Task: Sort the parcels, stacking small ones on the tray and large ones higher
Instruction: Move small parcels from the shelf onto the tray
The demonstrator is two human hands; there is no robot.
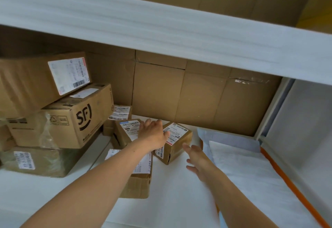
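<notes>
A small brown parcel (177,142) with a white label sits on the white shelf (172,191), in the middle. My left hand (152,131) reaches over it, fingers straight, touching its left top edge and hovering over another small labelled parcel (125,132). My right hand (196,157) is open just right of the small parcel's front corner, not touching it. A flat parcel (140,177) lies under my left forearm. Large boxes stack at the left: an SF-marked box (71,118), a labelled box (41,80) on top and a wrapped box (36,161) below.
A white padded mailer (251,170) lies on an orange-edged tray (287,179) at the right. A further small parcel (120,112) stands behind the SF box. A white upper shelf board (161,30) crosses overhead. Cardboard sheets (197,92) line the back wall.
</notes>
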